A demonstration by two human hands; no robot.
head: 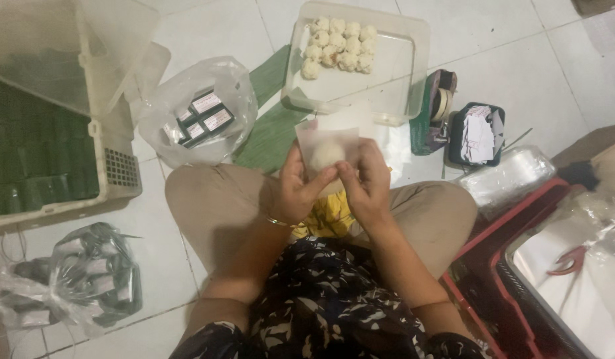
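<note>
1. Both hands, left hand (295, 185) and right hand (367, 183), pinch a clear wrapper (326, 136) around a white ball (327, 154)
2. The ball sits between the thumbs, above the lap, wrapper standing upward
3. The tray (394, 73) of balls lies ahead

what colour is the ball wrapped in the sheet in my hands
White ball, seen through a clear sheet; head view shows it, held by both hands.

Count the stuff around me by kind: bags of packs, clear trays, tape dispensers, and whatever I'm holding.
Bags of packs: 2
Clear tray: 1
Tape dispenser: 1
Ball, wrapped in a sheet and held by left hand and right hand: 1
Total: 5
</note>
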